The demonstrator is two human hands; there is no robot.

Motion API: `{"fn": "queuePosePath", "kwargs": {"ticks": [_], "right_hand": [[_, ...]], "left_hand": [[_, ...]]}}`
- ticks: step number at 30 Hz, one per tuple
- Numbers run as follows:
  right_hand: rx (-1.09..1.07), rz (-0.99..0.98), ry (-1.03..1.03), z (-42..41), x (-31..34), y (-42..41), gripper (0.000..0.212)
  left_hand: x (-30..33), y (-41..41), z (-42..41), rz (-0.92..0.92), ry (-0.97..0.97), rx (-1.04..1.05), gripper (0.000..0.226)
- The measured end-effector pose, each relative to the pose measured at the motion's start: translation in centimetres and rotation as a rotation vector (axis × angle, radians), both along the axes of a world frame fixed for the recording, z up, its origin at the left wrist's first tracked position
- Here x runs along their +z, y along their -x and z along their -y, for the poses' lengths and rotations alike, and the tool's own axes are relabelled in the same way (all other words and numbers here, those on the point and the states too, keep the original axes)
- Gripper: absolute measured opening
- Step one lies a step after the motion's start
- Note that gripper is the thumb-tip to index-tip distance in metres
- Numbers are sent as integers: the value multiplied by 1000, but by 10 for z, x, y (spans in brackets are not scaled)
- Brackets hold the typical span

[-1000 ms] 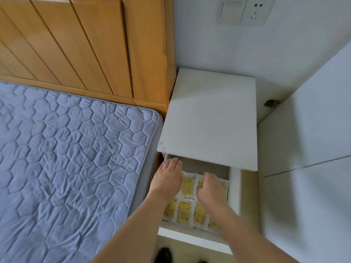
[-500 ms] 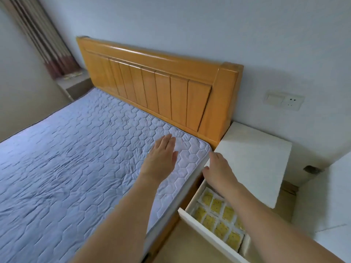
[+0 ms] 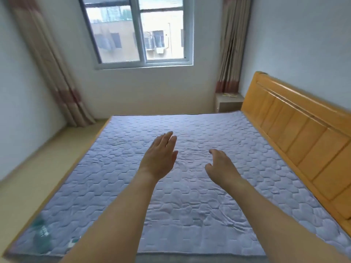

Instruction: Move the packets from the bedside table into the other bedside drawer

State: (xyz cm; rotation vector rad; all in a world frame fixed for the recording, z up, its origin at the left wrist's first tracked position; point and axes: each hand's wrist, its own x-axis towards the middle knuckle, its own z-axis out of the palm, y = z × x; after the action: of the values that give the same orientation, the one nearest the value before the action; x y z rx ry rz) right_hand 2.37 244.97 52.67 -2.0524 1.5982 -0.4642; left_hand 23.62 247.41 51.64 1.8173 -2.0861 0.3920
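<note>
Both arms reached out over the bed (image 3: 190, 186), bare to the elbow, and neither hand held anything. The left hand (image 3: 159, 158) was flat, fingers straight and close together, thumb lying alongside, its back turned up toward the camera. The right hand (image 3: 221, 166) hung more loosely: fingers gently curled downward, thumb apart from them, nothing pinched or gripped. The two hands were near each other but not touching, and both floated above the quilted grey-blue mattress cover rather than resting on it, as far as the view showed.

The far table (image 3: 228, 104) stood in the corner beyond the bed, just beside the end of the headboard (image 3: 303, 141) and under the right curtain (image 3: 230, 54). On its top lay something pale yellow, the packets (image 3: 228, 95) (too small and blurred to count or to make out singly). They were well apart from both hands, with most of the mattress between.

The wooden headboard ran along the right side against the wall. A window (image 3: 140, 31) sat in the far wall, with buildings outside, and a second curtain (image 3: 49, 69) hung at its left, reaching to the floor (image 3: 38, 164). At the near left corner of the mattress lay a blurred greenish object (image 3: 41, 234); what it was could not be told.
</note>
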Motion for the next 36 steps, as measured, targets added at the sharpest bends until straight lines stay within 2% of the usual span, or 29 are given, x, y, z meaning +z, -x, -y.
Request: {"fn": "queuePosePath", "kwargs": {"ticks": [6, 12, 15, 21, 28, 36], "right_hand": [[332, 43, 64, -62, 31, -216, 58], [605, 81, 143, -162, 52, -421, 58], [730, 117, 179, -215, 60, -509, 57], [937, 131, 196, -305, 68, -651, 58], [1054, 141, 196, -364, 58, -800, 58], [1050, 197, 207, -372, 64, -1007, 59]], "left_hand": [[31, -206, -133, -7, 90, 331, 47], [64, -380, -283, -48, 162, 635, 56], [71, -451, -359, -65, 183, 777, 48], [82, -563, -478, -118, 102, 1004, 52], [75, -685, -549, -136, 57, 1112, 51], [81, -885, -563, -131, 31, 1106, 52]]}}
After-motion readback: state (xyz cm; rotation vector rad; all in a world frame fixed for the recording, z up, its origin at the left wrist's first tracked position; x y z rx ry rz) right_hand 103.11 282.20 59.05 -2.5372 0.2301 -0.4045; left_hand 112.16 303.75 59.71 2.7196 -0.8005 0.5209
